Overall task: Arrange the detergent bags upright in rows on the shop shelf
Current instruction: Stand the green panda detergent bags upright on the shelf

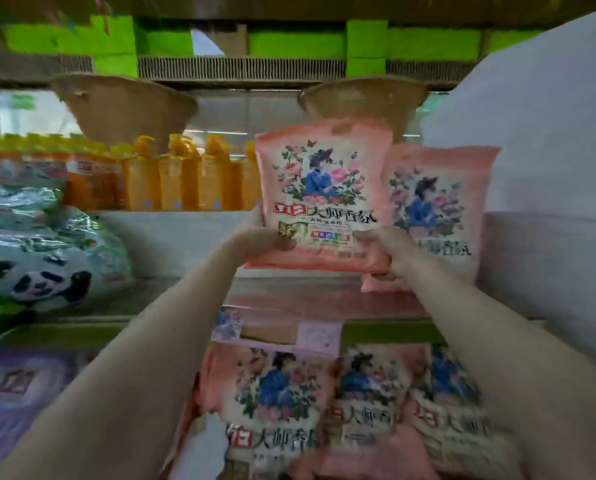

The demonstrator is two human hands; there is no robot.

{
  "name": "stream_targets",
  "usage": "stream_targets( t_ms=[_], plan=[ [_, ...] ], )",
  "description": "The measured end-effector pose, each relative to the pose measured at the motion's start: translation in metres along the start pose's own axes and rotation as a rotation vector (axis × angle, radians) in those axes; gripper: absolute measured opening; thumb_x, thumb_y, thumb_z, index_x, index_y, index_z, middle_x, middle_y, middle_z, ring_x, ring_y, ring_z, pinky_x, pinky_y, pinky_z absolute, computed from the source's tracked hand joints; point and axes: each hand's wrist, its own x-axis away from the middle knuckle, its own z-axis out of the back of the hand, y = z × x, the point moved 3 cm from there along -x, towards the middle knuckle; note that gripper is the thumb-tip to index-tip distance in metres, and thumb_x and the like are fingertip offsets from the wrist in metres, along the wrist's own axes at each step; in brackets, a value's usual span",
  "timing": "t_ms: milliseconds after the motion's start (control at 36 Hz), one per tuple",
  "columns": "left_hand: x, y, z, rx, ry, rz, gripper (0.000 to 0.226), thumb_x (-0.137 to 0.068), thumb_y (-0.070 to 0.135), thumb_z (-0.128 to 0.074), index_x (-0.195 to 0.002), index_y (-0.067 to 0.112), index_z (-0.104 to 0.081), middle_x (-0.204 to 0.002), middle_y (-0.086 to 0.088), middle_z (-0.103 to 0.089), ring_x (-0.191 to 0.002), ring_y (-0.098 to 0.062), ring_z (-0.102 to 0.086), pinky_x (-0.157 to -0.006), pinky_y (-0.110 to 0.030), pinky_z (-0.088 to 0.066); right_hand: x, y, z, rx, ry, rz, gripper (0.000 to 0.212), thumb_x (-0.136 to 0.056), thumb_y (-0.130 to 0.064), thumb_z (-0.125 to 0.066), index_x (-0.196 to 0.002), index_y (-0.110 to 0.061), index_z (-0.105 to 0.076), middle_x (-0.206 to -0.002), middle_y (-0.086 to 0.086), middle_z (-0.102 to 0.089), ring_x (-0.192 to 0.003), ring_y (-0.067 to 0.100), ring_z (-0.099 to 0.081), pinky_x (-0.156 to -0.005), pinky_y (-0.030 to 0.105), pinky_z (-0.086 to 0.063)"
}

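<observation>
- Placement of one pink detergent bag (320, 199) on the shop shelf (289, 292) looks to be the step in hand: the bag is held upright, print facing out, over the middle of the shelf board.
- Just to its right a second pink bag (441, 216) already stands upright on the same shelf, partly hidden behind the held one; I judge the row is only begun.
- More of the same bags (282, 403) wait on the level below (blurred, but the print matches), so most of the work seems left.
- Next move, as I judge it: lower the held bag until its bottom edge meets the board, set it close against the standing bag without tipping that one, then let go only once it stands on its own.
- Left hand (258, 242) grips the bag's lower left corner, thumb across the front and fingers curled behind; the forearm reaches up from lower left.
- Right hand (383, 252) clamps the lower right corner, fingers wrapped round the bottom edge; its forearm comes in from lower right.
- Orange bottles (185, 174) line the back of the shelf to the left, and a panda-print pack (47, 271) lies at the left edge.
</observation>
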Motion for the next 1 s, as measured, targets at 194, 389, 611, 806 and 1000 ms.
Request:
stream_targets(
  t_ms=[194, 389, 611, 806, 1000],
  plan=[
    [0.000, 0.016, -0.097, 0.086, -0.128, 0.003, 0.063, -0.077, -0.002, -0.071, -0.129, 0.011, -0.039, -0.131, -0.011, -0.053, -0.117, -0.026, -0.052, -0.104, -0.033, -0.042, 0.010, 0.000, 0.092, -0.043, 0.098, 0.027, 0.013, -0.083, 0.007, -0.058, -0.089, -0.004, -0.056, -0.074, 0.011, -0.070, -0.051, 0.018, -0.068, -0.044, 0.030, -0.056],
    [0.000, 0.021, -0.153, 0.170, -0.101, -0.026, 0.080, -0.060, -0.006, -0.081, -0.129, 0.009, -0.042, -0.121, -0.006, -0.058, -0.112, -0.024, -0.056, -0.102, -0.037, -0.045, 0.007, 0.005, 0.145, 0.007, 0.179, 0.102, 0.024, -0.084, 0.010, -0.057, -0.105, -0.003, -0.057, -0.094, 0.002, -0.072, -0.072, 0.019, -0.068, -0.067, 0.032, -0.060],
    [-0.014, 0.012, -0.191, 0.024, -0.045, -0.025, 0.071, -0.064, -0.007, -0.077, -0.126, 0.012, -0.048, -0.119, -0.006, -0.063, -0.111, -0.023, -0.058, -0.097, -0.033, -0.046, -0.006, 0.019, 0.169, 0.130, 0.256, 0.171, 0.026, -0.083, 0.010, -0.059, -0.087, -0.013, -0.048, -0.111, 0.008, -0.056, -0.102, 0.026, -0.058, -0.078, 0.042, -0.052],
    [-0.040, -0.004, -0.208, -0.220, -0.195, -0.021, 0.085, -0.068, 0.002, -0.079, -0.138, 0.009, -0.032, -0.132, -0.008, -0.048, -0.123, -0.024, -0.045, -0.107, -0.031, -0.034, -0.038, 0.046, 0.189, 0.153, 0.321, 0.119, 0.034, -0.082, 0.004, -0.063, -0.105, -0.015, -0.047, -0.134, 0.015, -0.052, -0.123, 0.030, -0.051, -0.103, 0.050, -0.042],
    [-0.051, -0.008, -0.211, -0.232, -0.161, 0.001, 0.096, -0.067, 0.000, -0.079, -0.144, 0.009, -0.022, -0.140, -0.007, -0.042, -0.128, -0.027, -0.041, -0.112, -0.036, -0.032, -0.050, 0.048, 0.194, 0.178, 0.291, 0.118, 0.054, -0.081, 0.004, -0.064, -0.129, -0.007, -0.041, -0.132, 0.013, -0.055, -0.121, 0.029, -0.053, -0.100, 0.045, -0.044]
  ],
)
